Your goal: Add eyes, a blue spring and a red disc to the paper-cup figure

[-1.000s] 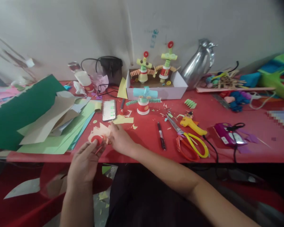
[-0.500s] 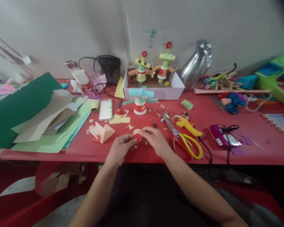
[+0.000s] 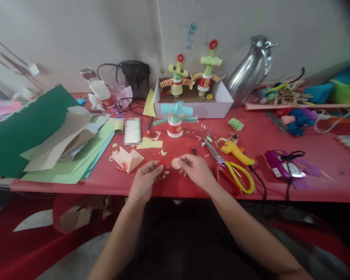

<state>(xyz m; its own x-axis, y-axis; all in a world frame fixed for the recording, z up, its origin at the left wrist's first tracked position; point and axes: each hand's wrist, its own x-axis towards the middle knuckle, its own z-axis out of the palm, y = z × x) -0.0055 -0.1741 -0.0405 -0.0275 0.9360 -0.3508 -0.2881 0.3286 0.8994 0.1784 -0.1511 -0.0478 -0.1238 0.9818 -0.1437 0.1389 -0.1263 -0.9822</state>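
Note:
My left hand (image 3: 146,179) pinches a small red paper disc (image 3: 162,165) just above the red table (image 3: 175,182). My right hand (image 3: 196,170) pinches a pale peach paper disc (image 3: 175,163) right beside it, so the two discs sit side by side. A black marker (image 3: 194,150) lies just behind my right hand, partly hidden by it. Peach paper scraps (image 3: 126,158) with a red curl lie to the left of my left hand.
Scissors with yellow and red handles (image 3: 231,171), a yellow glue gun (image 3: 236,151) and a purple device (image 3: 282,167) lie to the right. A paper-cup figure (image 3: 175,125) stands before a white box (image 3: 192,105) holding two more. Coloured paper sheets (image 3: 55,151) are stacked at left, with a metal jug (image 3: 251,70) at the back.
My hands moved from the peach scraps at left to the table's middle. The red disc and the pale disc, held together half a second ago, are now apart, one in each hand.

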